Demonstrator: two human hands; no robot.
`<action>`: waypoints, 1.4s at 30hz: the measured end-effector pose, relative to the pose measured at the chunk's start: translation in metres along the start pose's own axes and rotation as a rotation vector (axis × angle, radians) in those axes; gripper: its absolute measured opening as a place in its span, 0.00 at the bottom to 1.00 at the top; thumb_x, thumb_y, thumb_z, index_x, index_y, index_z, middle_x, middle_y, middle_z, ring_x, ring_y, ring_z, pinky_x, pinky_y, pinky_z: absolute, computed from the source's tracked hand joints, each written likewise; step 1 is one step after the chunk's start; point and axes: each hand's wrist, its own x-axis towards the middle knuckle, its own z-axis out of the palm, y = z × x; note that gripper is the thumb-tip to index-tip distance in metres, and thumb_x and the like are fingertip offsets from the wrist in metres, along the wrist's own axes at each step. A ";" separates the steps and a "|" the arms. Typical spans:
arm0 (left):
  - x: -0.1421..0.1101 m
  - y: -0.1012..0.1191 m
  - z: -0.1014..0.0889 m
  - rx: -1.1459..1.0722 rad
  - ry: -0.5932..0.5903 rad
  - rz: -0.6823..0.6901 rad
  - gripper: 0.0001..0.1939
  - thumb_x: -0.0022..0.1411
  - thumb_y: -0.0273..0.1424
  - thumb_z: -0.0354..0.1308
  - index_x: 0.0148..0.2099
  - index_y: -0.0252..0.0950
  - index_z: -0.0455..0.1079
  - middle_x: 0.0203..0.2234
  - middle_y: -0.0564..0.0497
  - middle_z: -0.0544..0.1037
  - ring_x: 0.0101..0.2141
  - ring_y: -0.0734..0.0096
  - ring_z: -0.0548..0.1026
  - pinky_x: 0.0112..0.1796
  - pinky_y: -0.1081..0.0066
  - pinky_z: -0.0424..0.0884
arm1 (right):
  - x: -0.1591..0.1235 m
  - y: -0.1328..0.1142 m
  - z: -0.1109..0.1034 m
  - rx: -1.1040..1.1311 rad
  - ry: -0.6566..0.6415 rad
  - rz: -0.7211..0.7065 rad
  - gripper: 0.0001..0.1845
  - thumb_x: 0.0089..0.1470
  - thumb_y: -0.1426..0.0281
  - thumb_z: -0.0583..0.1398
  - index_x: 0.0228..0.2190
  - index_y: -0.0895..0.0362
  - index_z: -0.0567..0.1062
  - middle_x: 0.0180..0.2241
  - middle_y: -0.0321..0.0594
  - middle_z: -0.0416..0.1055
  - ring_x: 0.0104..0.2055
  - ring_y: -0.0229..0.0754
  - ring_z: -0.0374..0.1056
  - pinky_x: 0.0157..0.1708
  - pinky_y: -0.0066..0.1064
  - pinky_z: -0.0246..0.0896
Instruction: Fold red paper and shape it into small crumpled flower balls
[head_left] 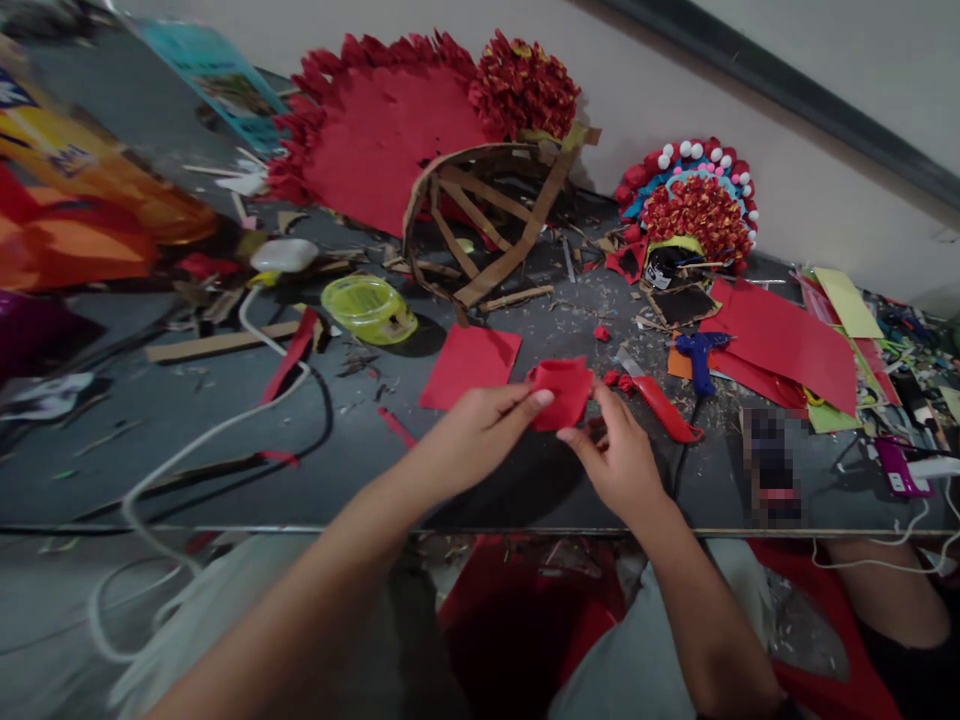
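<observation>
In front of me, a small folded piece of red paper is held just above the table. My left hand pinches its left side between thumb and fingers. At its right edge, the curled fingers and thumb of my right hand grip the paper too. A flat square of red paper lies behind my left hand. To the right of my right hand rests a red utility knife, with a small red paper flower beside its blade. Beyond the knife lies a blue glue gun.
Behind stand a brown cardboard frame, a large red fan-shaped piece and a decorated headdress. A yellow plastic container and a white cable lie left. Red sheets and a phone-like blurred object lie right. Scraps litter the table.
</observation>
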 end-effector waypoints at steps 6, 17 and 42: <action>0.000 0.002 0.026 -0.451 -0.192 -0.083 0.15 0.54 0.41 0.58 0.24 0.34 0.68 0.19 0.53 0.71 0.22 0.74 0.68 0.28 0.74 0.68 | -0.003 0.000 0.003 -0.108 0.103 -0.210 0.18 0.61 0.71 0.48 0.49 0.55 0.71 0.44 0.43 0.75 0.47 0.40 0.71 0.47 0.31 0.66; -0.005 -0.005 0.031 -0.980 -0.304 -0.300 0.21 0.42 0.45 0.71 0.30 0.32 0.76 0.23 0.51 0.76 0.26 0.73 0.72 0.33 0.73 0.71 | -0.003 0.003 -0.019 -0.225 0.014 -0.370 0.26 0.59 0.80 0.45 0.55 0.54 0.66 0.52 0.41 0.71 0.54 0.40 0.67 0.54 0.36 0.65; -0.011 0.008 0.042 -0.246 -0.410 -0.126 0.24 0.60 0.48 0.47 0.32 0.34 0.74 0.28 0.50 0.79 0.32 0.64 0.73 0.37 0.71 0.66 | 0.008 -0.002 -0.025 0.743 0.472 0.236 0.31 0.53 0.42 0.45 0.14 0.52 0.51 0.11 0.24 0.38 0.12 0.30 0.36 0.13 0.26 0.34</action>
